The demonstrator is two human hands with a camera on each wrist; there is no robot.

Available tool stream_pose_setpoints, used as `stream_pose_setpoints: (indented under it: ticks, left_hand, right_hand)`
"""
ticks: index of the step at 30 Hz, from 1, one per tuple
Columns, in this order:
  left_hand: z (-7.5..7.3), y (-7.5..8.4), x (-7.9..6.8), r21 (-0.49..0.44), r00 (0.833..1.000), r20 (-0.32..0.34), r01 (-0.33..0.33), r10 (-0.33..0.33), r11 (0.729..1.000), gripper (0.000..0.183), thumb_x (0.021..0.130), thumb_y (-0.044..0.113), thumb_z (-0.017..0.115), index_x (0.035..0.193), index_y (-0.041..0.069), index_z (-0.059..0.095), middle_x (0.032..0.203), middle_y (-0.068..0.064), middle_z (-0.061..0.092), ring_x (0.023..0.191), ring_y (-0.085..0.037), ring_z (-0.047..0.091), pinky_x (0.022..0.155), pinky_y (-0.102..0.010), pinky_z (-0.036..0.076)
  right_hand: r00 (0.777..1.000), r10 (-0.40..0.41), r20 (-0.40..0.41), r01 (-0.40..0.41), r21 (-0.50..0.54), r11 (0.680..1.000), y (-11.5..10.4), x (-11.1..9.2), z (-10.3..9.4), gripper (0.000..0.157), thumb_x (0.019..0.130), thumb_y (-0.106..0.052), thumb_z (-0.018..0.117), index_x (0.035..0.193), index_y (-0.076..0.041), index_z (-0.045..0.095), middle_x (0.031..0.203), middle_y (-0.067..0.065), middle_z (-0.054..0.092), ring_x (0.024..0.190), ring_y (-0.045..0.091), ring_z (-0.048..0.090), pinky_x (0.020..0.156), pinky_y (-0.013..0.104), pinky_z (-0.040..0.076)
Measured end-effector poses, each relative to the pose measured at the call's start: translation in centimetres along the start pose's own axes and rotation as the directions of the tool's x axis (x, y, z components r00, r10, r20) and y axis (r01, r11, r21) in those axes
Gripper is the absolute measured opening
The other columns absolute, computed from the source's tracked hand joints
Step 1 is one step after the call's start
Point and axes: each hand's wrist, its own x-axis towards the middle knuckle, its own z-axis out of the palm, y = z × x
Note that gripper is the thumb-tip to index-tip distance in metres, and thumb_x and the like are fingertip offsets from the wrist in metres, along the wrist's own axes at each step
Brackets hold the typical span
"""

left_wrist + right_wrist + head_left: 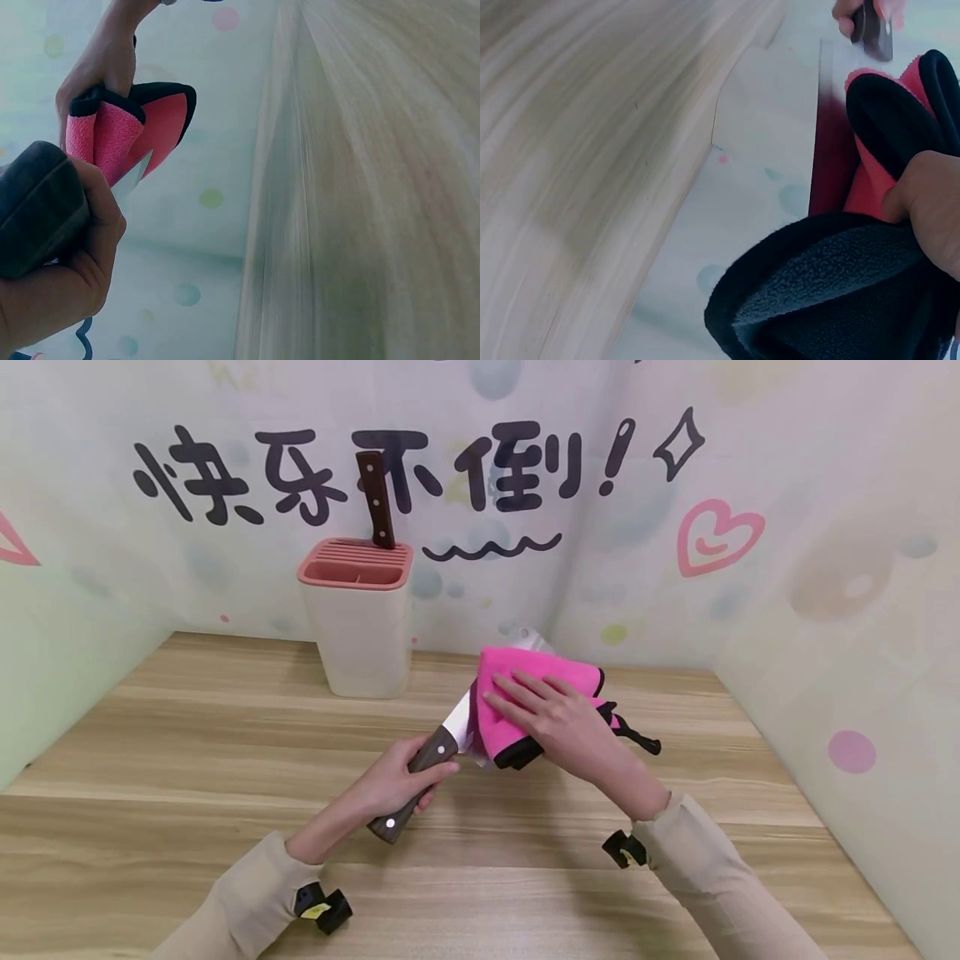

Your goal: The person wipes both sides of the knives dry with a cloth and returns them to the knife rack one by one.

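Shown are a broad silver blade, glossy metal; a dark-brown wood-look handle, matt; a black-edged pink cloth, fuzzy.

Black-edged, bright pink cloth

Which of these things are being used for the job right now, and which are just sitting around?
In use:
- big knife, gripped in the left hand
- pink cloth, held against its blade by the right hand

Just standing by:
- holder, untouched
- second knife, upright in the holder
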Motion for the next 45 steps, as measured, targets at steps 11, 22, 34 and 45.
stream_pose_setpoints:
  ticks: [11,22,34,45]
  left_hand:
    - [-0.1,-0.1,-0.2,0.066,0.999,-0.011,-0.041,0.042,0.997,0.024,0.088,0.019,0.057,0.088,-0.002,0.046,0.05,-0.002,0.047,0.041,-0.013,0.046,0.038,-0.025,0.04]
    - [-0.3,-0.3,-0.4,0.085,0.999,-0.012,-0.05,0.051,0.995,0.022,0.087,0.019,0.057,0.09,-0.001,0.048,0.05,-0.003,0.048,0.041,-0.015,0.046,0.037,-0.025,0.042]
    - [-0.3,-0.2,-0.4,0.061,0.999,-0.024,-0.026,0.028,0.998,0.024,0.088,0.021,0.057,0.088,-0.002,0.047,0.052,-0.003,0.047,0.042,-0.015,0.047,0.038,-0.026,0.043]
    - [-0.2,0.1,-0.2,0.039,0.998,-0.054,-0.018,0.02,0.999,0.026,0.087,0.021,0.057,0.086,-0.003,0.047,0.052,-0.003,0.048,0.042,-0.013,0.047,0.038,-0.027,0.044]
  right_hand:
    - [0.988,0.152,0.022,-0.153,0.152,0.976,1.9,-0.3,0.2,0.073,0.063,-0.003,0.077,0.129,-0.008,0.046,0.13,0.013,0.047,0.121,0.027,0.042,0.095,0.04,0.038]
    - [0.955,0.278,0.1,-0.293,0.223,0.93,2.9,-0.8,0.6,0.078,0.061,0.007,0.072,0.132,-0.005,0.042,0.135,0.015,0.04,0.125,0.028,0.036,0.099,0.041,0.034]
    - [0.98,0.2,0.025,-0.201,0.145,0.969,2.1,-0.8,0.7,0.07,0.064,-0.007,0.077,0.128,-0.006,0.047,0.13,0.015,0.046,0.122,0.029,0.04,0.098,0.041,0.035]
    - [0.998,0.053,-0.042,-0.05,0.072,0.996,-0.1,-0.3,0.3,0.053,0.073,-0.008,0.071,0.123,-0.011,0.054,0.125,0.009,0.052,0.118,0.026,0.046,0.096,0.038,0.038]
